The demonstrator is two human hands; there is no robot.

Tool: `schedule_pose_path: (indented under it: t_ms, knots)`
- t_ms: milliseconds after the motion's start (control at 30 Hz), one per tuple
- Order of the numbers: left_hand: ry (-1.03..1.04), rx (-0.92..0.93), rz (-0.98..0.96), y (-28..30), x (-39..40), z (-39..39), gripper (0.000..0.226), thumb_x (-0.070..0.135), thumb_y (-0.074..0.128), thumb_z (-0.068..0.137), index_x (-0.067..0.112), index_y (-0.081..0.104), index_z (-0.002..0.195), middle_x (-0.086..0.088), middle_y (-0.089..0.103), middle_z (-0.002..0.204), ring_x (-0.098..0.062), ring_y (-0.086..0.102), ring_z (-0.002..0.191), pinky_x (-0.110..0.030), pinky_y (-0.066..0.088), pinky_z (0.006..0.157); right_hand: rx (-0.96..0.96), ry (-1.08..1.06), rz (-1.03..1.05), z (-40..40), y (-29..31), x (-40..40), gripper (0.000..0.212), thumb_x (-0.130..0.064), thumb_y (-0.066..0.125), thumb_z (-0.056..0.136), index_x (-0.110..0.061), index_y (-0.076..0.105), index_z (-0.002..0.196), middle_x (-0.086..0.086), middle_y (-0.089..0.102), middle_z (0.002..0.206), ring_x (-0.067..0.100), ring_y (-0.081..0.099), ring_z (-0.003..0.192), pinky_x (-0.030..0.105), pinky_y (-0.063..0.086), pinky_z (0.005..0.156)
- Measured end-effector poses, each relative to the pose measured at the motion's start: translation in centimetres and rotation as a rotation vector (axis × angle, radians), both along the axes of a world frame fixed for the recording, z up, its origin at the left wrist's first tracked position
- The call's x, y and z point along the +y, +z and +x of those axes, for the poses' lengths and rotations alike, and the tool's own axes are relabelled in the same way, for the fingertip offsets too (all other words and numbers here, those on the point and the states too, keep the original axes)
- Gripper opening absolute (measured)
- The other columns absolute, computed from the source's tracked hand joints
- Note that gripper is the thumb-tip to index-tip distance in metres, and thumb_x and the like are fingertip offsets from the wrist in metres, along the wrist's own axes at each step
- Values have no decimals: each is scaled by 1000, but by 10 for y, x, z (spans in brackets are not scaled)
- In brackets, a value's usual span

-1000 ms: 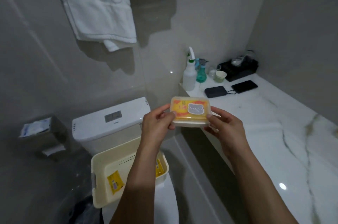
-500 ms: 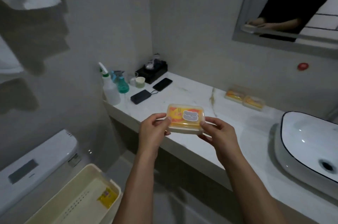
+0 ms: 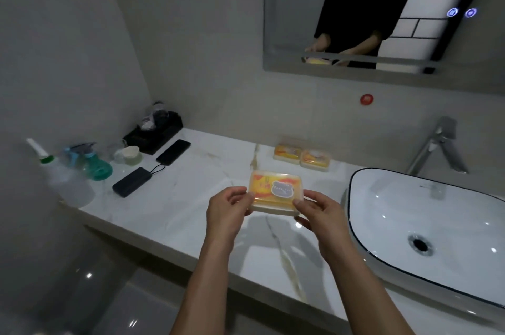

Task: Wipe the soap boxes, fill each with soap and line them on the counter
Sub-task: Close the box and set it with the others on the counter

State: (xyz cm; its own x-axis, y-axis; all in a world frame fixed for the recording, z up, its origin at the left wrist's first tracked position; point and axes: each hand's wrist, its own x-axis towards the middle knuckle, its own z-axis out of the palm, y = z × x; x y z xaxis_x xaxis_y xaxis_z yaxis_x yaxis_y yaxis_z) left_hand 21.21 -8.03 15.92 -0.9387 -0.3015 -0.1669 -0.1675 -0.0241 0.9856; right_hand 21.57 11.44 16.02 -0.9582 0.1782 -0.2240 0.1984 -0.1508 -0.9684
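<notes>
Blurring hides the print on the soap box (image 3: 276, 191) between both hands (image 3: 273, 211).

Left hand (image 3: 228, 210) and right hand (image 3: 318, 211) pinch opposite ends.

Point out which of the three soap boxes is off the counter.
The soap box held between left hand and right hand; the other two boxes sit side by side by the wall.

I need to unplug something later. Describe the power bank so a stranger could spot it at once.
Start at the white sink basin and look left along the marble counter towards the spray bottles. The power bank lies flat beside them. Unlike the glossy phone behind it, it is thicker, matt, and has a short looped cord.
</notes>
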Motion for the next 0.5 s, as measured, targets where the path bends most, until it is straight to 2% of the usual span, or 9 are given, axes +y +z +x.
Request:
schedule_pose_path:
  t_ms: [67,267,500]
  knots:
    - [-3,-5,-8,-6,18,-18,13,18,76,83,19,74,95,-1,77,91,-13,73,74,-27,60,72,-2,-13,7,-15,-5,18,39,-7,74,87,-3,65,124,17,72,111,29,71,100,41,60,86]
    - [-40,-28,-86,-16,53,-64,25,25,77,82,14,77,104,3,76,94,-14,74,76,-42,61,84,-25,-72,9,-57,-20,51,41,-9,77,85,-4,67,125,14,72,112,27,70,100,40,61,85]
    - [-42,-54,-111,-27,61,-126,14,22,77,80,20,78,94,8,76,88,-13,74,73,-45,60,84,-82,-169,58,-113,-39,50,44,-12,82,81,-4,68,122,13,71,110,24,72,87,44,60,87]
